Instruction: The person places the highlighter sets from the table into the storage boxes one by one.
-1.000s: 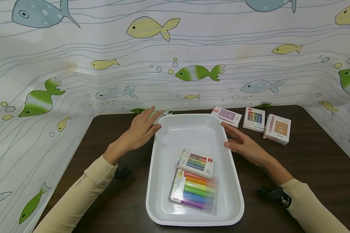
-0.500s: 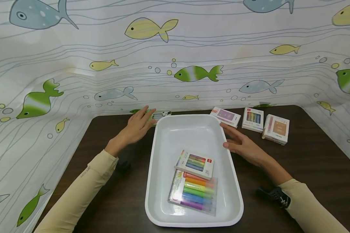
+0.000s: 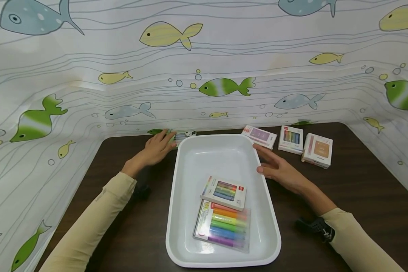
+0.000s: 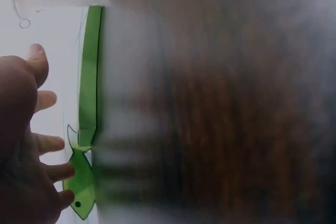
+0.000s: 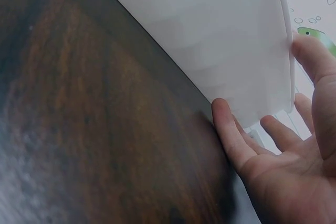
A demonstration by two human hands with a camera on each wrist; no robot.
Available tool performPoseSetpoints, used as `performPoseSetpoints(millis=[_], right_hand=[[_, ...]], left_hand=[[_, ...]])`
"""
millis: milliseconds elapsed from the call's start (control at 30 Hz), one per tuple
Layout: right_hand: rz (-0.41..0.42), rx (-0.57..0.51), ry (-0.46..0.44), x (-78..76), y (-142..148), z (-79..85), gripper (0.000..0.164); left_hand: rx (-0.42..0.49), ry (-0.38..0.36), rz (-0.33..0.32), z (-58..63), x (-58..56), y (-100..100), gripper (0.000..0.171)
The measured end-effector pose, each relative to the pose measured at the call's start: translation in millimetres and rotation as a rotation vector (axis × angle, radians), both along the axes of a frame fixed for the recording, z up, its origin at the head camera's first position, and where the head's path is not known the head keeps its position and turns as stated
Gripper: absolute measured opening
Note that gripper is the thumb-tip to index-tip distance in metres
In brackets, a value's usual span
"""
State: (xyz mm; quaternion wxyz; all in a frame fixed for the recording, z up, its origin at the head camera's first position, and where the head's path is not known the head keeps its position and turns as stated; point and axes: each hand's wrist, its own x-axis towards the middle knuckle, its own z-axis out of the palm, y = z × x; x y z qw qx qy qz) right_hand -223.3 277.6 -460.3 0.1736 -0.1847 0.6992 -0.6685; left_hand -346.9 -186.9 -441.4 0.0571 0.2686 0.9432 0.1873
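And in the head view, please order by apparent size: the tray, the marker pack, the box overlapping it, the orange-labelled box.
1. Tray
2. Marker pack, partly covered
3. Overlapping box and orange-labelled box: too similar to rank; the latter lies farther away.

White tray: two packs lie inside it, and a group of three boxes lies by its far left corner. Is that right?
Not quite: the group of three boxes lies by the white tray's far right corner, as the head view shows. The rest stands.
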Motion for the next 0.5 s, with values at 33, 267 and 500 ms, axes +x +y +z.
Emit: performPoseSetpoints(millis=[33, 267, 500], right_hand=[[-0.001, 0.002, 0.0, 0.2, 0.0, -0.2, 0.074], [-0.005, 0.003, -0.001, -0.3, 0.2, -1.0, 0.073], [-0.009, 0.006, 0.0, -0.7, 1.2, -0.8, 0.073]], left_hand=[[0.003, -0.013, 0.002, -0.8, -1.6, -0.7, 0.063], [-0.011, -0.073, -0.009, -5.0, -8.7, -5.3, 0.071], [-0.049, -0.119, -0.049, -6.3, -10.8, -7.8, 0.081]])
